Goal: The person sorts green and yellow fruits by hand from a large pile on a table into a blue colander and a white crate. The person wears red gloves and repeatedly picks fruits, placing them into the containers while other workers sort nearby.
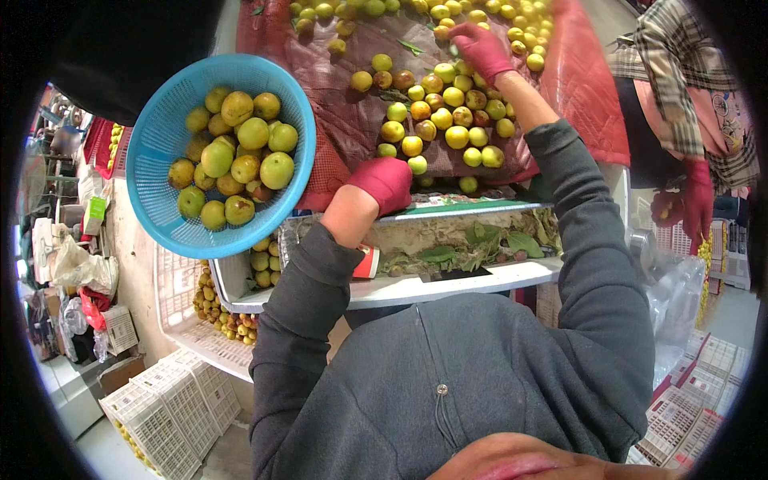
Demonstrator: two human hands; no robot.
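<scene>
Round yellow-green fruits (457, 137), which look like jujubes, lie loose on a red quilted cloth (336, 108); many have reddish-brown patches. My right hand (482, 53), in a red glove, reaches over the far fruits with its fingertips beside some of them. A blurred pale green spot shows by those fingers, too unclear to name. At the cloth's near edge is my left hand (381, 185), gloved likewise, its fingers curled down and mostly hidden. Left of it, a blue perforated plastic basket (303, 141) holds several larger-looking green and brownish fruits.
Below the cloth's edge, a white trough (384, 294) holds leaves (438, 254) and a red paper cup (366, 262). More fruit fills a white crate (174, 288) at left. Stacked crates (174, 408) stand lower left. A co-worker in plaid sleeves (666, 66) stands at right.
</scene>
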